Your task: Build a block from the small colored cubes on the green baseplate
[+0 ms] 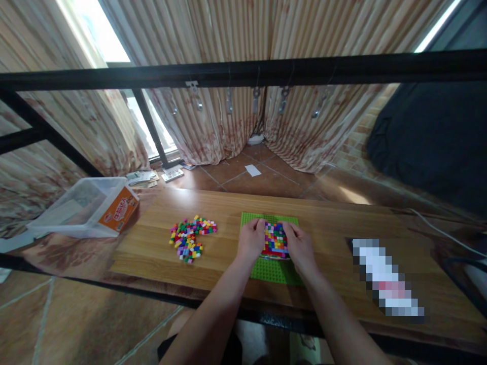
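Note:
A green studded baseplate (276,272) lies on the wooden tabletop in front of me. Over its middle is a block of small multicoloured toy bricks (276,238), packed close together in rows. My left hand (251,241) is closed at the block's left side, thumb and fingers at its upper left edge. On the opposite side my right hand (300,246) grips the upper right edge, fingers bent. Whether the block touches the baseplate all along is hard to see. To the left, a loose pile of small coloured bricks (187,237) is spread on the wood.
A clear plastic bin (81,230) with an orange label stands left of the tabletop (152,253). A blurred-out, long object (386,279) lies at the right. A black metal bar (243,73) with hanging clips crosses beyond the table, before curtains (228,30). A white cable (445,230) runs at far right.

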A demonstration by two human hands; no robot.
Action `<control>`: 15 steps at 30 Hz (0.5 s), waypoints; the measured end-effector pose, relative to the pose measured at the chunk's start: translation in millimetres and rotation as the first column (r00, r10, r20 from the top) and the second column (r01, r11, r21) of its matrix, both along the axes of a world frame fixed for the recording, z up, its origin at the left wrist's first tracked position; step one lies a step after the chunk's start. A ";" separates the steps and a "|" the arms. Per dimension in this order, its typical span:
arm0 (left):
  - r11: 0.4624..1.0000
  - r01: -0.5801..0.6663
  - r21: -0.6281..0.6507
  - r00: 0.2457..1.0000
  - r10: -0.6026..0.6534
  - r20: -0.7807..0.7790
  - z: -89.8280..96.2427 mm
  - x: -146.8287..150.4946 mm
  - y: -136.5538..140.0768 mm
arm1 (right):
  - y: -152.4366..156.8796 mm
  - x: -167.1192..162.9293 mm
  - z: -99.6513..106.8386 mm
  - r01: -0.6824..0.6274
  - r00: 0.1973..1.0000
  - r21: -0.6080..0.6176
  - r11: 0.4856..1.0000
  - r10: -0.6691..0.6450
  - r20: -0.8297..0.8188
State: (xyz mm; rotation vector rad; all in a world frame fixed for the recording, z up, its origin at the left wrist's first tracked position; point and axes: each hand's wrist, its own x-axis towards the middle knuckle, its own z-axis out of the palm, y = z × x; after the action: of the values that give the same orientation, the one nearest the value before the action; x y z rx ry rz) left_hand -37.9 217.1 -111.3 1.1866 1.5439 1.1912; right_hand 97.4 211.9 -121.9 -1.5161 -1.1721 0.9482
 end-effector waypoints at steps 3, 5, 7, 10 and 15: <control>0.999 -0.017 0.029 0.999 0.016 0.029 -0.7 4.6 -1.3 | -1.3 -1.2 1.0 0.007 0.999 0.009 1.000 -0.008 0.044; 0.999 -0.031 0.039 0.998 0.029 0.056 0.0 7.0 -2.4 | -1.9 -1.8 2.1 0.003 0.999 0.015 1.000 -0.003 0.044; 0.999 -0.038 0.035 0.996 0.035 0.082 1.2 8.4 -3.1 | -1.9 -1.9 2.6 0.000 0.999 0.017 1.000 -0.001 0.052; 0.999 -0.042 0.012 0.994 0.041 0.104 2.2 8.3 -2.3 | -1.1 -1.0 1.4 -0.001 0.998 0.005 1.000 0.000 0.061; 1.000 -0.017 0.002 0.997 0.017 0.080 1.6 6.3 0.1 | 0.7 1.0 -2.1 -0.019 1.000 -0.028 0.999 0.020 0.019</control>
State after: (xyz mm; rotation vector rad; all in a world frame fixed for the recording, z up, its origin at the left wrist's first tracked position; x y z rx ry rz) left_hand -31.6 217.2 -109.8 1.1160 1.4957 1.2373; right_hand 98.4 212.6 -124.0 -1.5411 -1.1941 0.9682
